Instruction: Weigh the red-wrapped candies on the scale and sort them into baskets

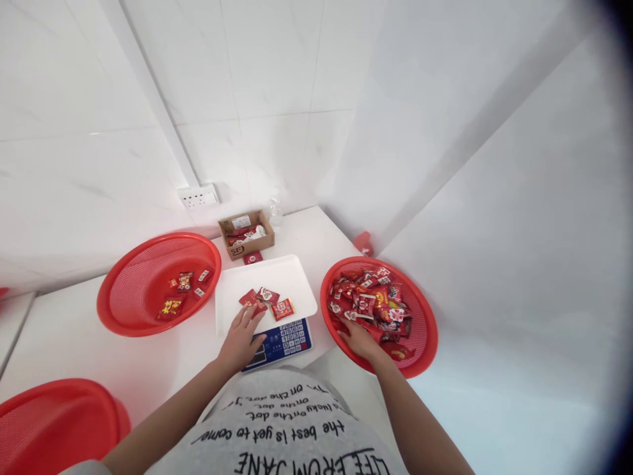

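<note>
The left hand (pixel 241 340), loosely spread, gripping nothing, rests at a red packet (pixel 251 298) on the tray (pixel 291 274), perhaps steadying it; the right hand (pixel 359 339), hold hidden, dips into the basket (pixel 429 330).

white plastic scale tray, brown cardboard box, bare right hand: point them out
White plastic scale tray (pixel 270 276), head view: bare surface
Brown cardboard box (pixel 254 246), head view: front wall
Bare right hand (pixel 360 340), head view: back of hand

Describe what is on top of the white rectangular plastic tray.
Red rectangular packets lie on the tray; the left grip covers part of one. The surface beneath is hidden.
</note>
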